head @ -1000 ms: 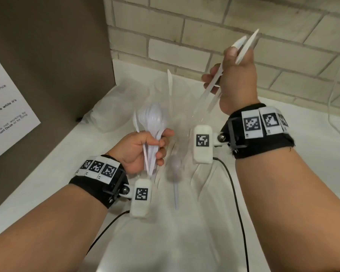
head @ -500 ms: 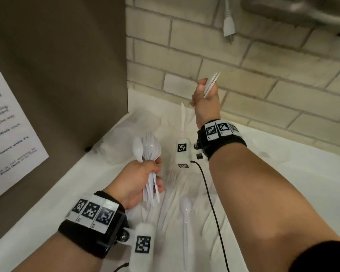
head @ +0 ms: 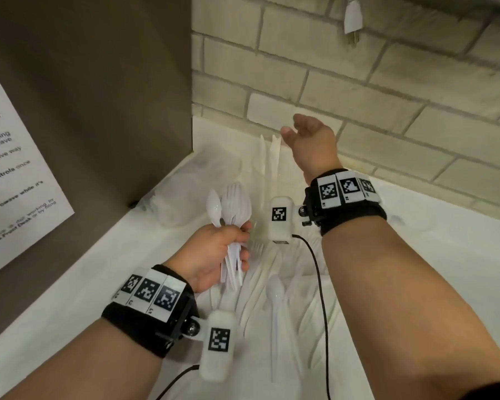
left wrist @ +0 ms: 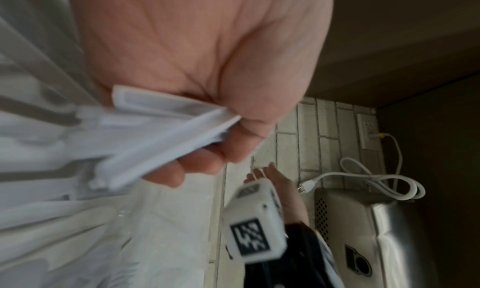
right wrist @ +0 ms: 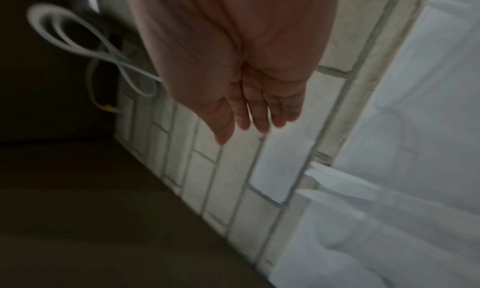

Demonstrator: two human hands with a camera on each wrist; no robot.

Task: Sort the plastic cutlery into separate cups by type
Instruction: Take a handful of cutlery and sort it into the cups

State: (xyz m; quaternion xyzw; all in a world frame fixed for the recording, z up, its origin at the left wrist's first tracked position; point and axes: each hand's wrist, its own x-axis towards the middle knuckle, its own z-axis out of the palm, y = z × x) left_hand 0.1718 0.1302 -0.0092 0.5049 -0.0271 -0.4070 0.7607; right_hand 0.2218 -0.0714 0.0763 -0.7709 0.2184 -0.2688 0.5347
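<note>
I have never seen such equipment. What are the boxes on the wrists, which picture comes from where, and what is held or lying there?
No machine here: a person works with bare hands. The white boxes at the wristbands are small cameras. The wide picture comes from a camera on the head; the two close pictures look along each hand.

The left hand grips a bundle of white plastic spoons and forks; the left wrist view shows their handle ends under the curled fingers.

The right hand is open and holds nothing, raised near the brick wall. Just beside it, white knives stand upright in a clear cup that is hard to see.

On the white counter, more loose cutlery lies, including one spoon.
</note>
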